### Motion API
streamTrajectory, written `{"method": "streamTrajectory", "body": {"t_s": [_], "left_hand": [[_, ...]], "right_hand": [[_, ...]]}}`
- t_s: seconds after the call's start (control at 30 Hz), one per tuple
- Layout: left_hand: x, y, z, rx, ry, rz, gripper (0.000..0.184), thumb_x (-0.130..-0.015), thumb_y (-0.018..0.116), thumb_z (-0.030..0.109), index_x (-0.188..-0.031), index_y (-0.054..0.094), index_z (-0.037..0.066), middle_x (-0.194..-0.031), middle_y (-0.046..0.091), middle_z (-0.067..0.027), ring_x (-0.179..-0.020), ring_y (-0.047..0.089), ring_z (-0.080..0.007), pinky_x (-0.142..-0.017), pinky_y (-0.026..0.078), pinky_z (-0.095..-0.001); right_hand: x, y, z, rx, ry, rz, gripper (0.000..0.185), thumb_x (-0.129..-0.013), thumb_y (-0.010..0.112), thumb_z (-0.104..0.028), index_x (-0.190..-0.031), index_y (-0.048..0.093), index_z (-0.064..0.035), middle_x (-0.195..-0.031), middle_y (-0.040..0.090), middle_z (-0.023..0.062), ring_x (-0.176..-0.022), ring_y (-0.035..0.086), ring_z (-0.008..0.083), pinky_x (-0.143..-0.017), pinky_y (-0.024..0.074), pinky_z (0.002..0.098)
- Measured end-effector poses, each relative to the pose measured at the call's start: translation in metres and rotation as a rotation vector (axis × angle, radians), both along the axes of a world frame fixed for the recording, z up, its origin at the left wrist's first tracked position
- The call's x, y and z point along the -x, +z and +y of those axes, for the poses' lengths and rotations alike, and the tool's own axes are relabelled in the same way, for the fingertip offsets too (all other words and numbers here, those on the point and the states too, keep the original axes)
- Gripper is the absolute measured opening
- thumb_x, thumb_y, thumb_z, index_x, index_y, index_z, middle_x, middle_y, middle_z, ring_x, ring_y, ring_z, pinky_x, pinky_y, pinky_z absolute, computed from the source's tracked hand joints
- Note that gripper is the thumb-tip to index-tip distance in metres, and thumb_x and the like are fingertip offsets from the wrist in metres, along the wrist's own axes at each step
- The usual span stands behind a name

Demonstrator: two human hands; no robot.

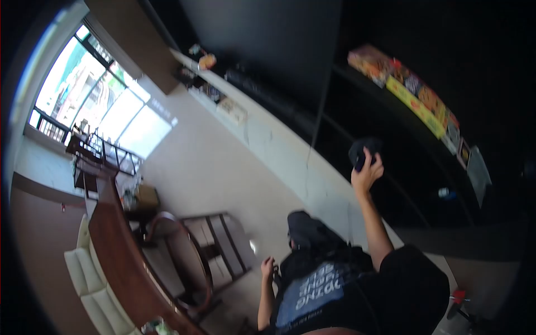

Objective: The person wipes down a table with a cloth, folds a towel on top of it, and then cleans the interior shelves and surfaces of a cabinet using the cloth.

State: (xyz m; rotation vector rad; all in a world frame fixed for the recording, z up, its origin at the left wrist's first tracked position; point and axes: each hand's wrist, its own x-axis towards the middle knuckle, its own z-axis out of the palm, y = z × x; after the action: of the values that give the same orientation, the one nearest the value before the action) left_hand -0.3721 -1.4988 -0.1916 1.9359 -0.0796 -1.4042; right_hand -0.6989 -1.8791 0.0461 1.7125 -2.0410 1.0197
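My right hand [365, 173] is raised in front of the dark shelving, its fingers closed on a small black rounded object [364, 148] whose kind I cannot make out. My left hand [268, 268] hangs low beside my body, nearest to the wooden chair. It is small and blurred, and its finger pose is unclear. A dark band shows at that wrist. Below the hands is my black T-shirt [315, 290] with a blue printed panel. On the shelf [391, 184] near my right hand lies a small blue-and-white item [446, 193].
Colourful boxes [419, 103] line an upper shelf. A pale ledge [268, 139] runs along the dark cabinet, with several small items at its far end. To the left are a round-backed wooden chair [206, 259], a long wooden table [111, 234], a cream cushioned seat [92, 273] and large windows [84, 78].
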Motion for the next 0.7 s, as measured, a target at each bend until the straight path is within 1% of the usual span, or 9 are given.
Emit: {"method": "streamTrajectory", "body": {"t_s": [0.03,0.1,0.17,0.23,0.3,0.33,0.47,0.6,0.7], "left_hand": [[-0.01,0.021,-0.035,-0.014,0.021,0.016,0.049,-0.091,0.069,0.028,-0.13,0.058,0.0,-0.105,0.069,-0.0092,-0.085,0.065,-0.0164,-0.068,0.051,-0.0304],[-0.043,0.015,-0.101,0.124,-0.073,-0.082,0.053,-0.092,0.069,0.03,-0.135,0.055,0.002,-0.113,0.067,-0.0113,-0.085,0.066,-0.0179,-0.069,0.05,-0.0303],[-0.068,0.037,-0.176,0.25,-0.174,-0.153,0.052,-0.093,0.067,0.031,-0.133,0.055,0.001,-0.108,0.067,-0.0142,-0.089,0.064,-0.0181,-0.077,0.053,-0.033],[-0.093,0.055,-0.251,0.338,-0.251,-0.239,0.051,-0.094,0.066,0.032,-0.133,0.056,0.002,-0.111,0.068,-0.0172,-0.092,0.066,-0.022,-0.078,0.054,-0.035],[-0.121,0.09,-0.316,0.397,-0.455,-0.376,0.052,-0.094,0.066,0.033,-0.133,0.055,0.001,-0.114,0.068,-0.0203,-0.096,0.069,-0.0279,-0.082,0.054,-0.0371],[-0.136,0.093,-0.342,0.382,-0.534,-0.417,0.052,-0.094,0.065,0.033,-0.134,0.055,0.001,-0.116,0.068,-0.0222,-0.099,0.069,-0.033,-0.084,0.054,-0.0394],[-0.188,0.082,-0.424,0.419,-0.732,-0.512,0.05,-0.094,0.063,0.036,-0.129,0.059,0.001,-0.11,0.071,-0.0219,-0.1,0.07,-0.0324,-0.086,0.054,-0.0389],[-0.221,0.09,-0.494,0.395,-0.896,-0.381,0.048,-0.093,0.065,0.035,-0.127,0.06,0.002,-0.111,0.071,-0.0208,-0.105,0.069,-0.0326,-0.089,0.053,-0.0398],[-0.249,0.038,-0.555,0.521,-0.943,-0.359,0.047,-0.093,0.065,0.035,-0.126,0.061,0.002,-0.111,0.071,-0.0205,-0.106,0.068,-0.032,-0.09,0.053,-0.0383]], "right_hand": [[-0.015,-0.001,-0.014,0.004,0.013,-0.014,0.072,-0.071,0.077,-0.008,-0.136,0.054,-0.0263,-0.134,0.042,0.0205,-0.117,0.042,0.0428,-0.099,0.0332,0.0512],[-0.042,-0.015,-0.044,0.153,0.088,-0.044,0.065,-0.074,0.076,-0.012,-0.134,0.056,-0.0259,-0.132,0.042,0.0182,-0.117,0.042,0.0415,-0.098,0.0326,0.0522],[-0.066,-0.024,-0.061,0.258,0.367,0.035,0.057,-0.078,0.075,-0.022,-0.132,0.059,-0.0268,-0.13,0.042,0.0151,-0.116,0.042,0.0386,-0.098,0.0325,0.0516],[-0.099,-0.02,-0.081,0.256,0.591,0.182,0.051,-0.08,0.075,-0.032,-0.129,0.061,-0.0279,-0.128,0.042,0.0134,-0.115,0.041,0.0361,-0.098,0.0332,0.0499],[-0.148,-0.008,-0.115,0.348,0.657,0.144,0.05,-0.081,0.075,-0.034,-0.129,0.061,-0.0287,-0.129,0.042,0.013,-0.116,0.04,0.0364,-0.098,0.0339,0.0487],[-0.173,0.004,-0.133,0.35,0.634,0.066,0.047,-0.083,0.073,-0.032,-0.128,0.062,-0.0278,-0.129,0.042,0.0137,-0.116,0.04,0.0373,-0.098,0.0344,0.0489],[-0.244,0.058,-0.195,0.312,0.483,-0.275,0.06,-0.071,0.064,-0.002,-0.13,0.056,-0.0066,-0.132,0.038,0.0247,-0.115,0.04,0.0428,-0.1,0.0348,0.0516],[-0.264,0.081,-0.236,0.313,0.439,-0.25,0.061,-0.073,0.064,0.002,-0.132,0.053,-0.0032,-0.132,0.035,0.0266,-0.118,0.04,0.0428,-0.102,0.0351,0.0521],[-0.265,0.084,-0.271,0.443,0.357,-0.317,0.058,-0.076,0.065,0.001,-0.132,0.052,-0.001,-0.133,0.035,0.0262,-0.123,0.04,0.0435,-0.105,0.0347,0.0514]]}}
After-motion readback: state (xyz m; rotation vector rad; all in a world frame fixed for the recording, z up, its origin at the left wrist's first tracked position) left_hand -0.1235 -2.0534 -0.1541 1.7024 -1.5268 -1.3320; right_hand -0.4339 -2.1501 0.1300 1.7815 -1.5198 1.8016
